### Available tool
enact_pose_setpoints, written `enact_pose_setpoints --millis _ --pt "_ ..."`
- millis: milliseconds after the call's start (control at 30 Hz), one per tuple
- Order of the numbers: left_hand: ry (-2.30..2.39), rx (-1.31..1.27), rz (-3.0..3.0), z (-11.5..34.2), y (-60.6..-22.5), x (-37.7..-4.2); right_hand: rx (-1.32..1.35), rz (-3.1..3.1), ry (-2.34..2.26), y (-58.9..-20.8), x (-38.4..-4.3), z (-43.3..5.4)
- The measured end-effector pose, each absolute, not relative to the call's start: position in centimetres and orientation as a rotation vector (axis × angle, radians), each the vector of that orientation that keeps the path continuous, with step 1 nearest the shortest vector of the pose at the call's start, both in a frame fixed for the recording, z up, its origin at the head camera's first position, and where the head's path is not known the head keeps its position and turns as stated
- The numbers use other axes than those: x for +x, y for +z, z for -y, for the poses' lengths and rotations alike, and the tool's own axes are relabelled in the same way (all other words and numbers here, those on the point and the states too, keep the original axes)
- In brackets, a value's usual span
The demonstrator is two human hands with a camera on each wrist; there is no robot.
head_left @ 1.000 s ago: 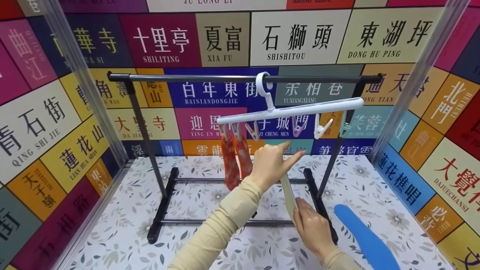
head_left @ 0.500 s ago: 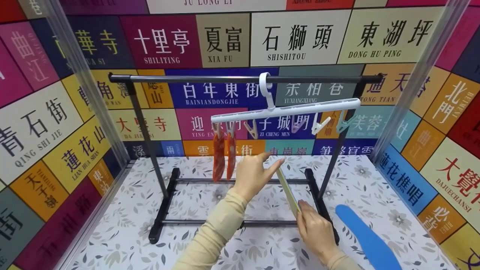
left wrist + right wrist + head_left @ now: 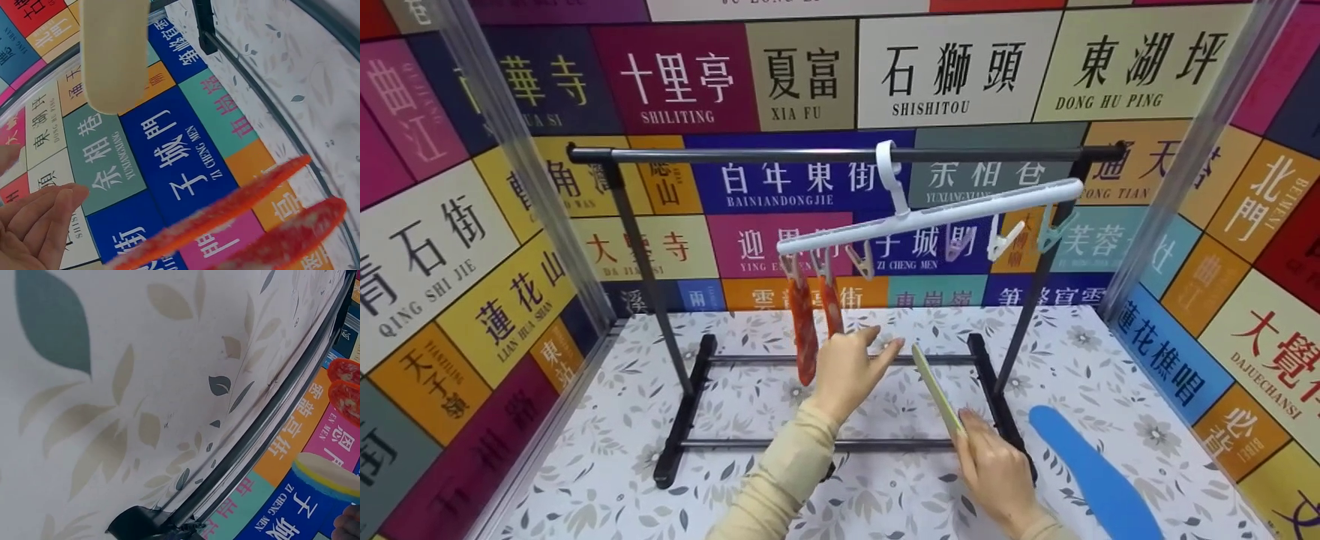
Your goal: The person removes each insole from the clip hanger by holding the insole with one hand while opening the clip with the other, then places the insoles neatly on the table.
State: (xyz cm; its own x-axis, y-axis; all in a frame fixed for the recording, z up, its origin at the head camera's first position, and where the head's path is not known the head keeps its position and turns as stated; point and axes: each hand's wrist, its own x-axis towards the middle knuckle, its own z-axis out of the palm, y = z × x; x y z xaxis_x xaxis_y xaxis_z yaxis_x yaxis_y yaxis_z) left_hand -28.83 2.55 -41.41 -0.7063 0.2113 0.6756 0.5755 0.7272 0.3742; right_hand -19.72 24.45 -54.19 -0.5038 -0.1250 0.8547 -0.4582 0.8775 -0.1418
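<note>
My right hand (image 3: pixel 997 469) grips a cream insole (image 3: pixel 936 386) near its lower end, holding it slanted above the table. The insole's cream face (image 3: pixel 115 56) shows large in the left wrist view, and its layered edge appears in the right wrist view. My left hand (image 3: pixel 849 369) is in the air to the insole's left, apart from it, thumb and forefinger extended with nothing between them. Close beside that hand, a red speckled insole (image 3: pixel 805 334) and a second red insole (image 3: pixel 831 300) hang clipped under the left end of a white clip hanger (image 3: pixel 937 216).
The hanger hooks over the black rack's top bar (image 3: pixel 735 156) and tilts up to the right. A beige clip (image 3: pixel 862 260), a purple clip (image 3: pixel 958 244), a white clip (image 3: pixel 1006 240) and a green clip (image 3: pixel 1054 231) dangle from it. A blue insole (image 3: pixel 1099 476) lies at the table's right.
My left hand has moved left and down, away from the cream insole. The hanger has swung, its right end rising, and the red insoles have turned edge-on. My right hand has barely moved.
</note>
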Motion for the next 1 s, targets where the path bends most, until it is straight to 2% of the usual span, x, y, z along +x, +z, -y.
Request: enact_pose_setpoints --millis 1000 --pt "-0.923 -0.507 2.418 -1.0 -46.2 -26.4 0.009 2.222 0.446 -53.6 -17.2 -34.1"
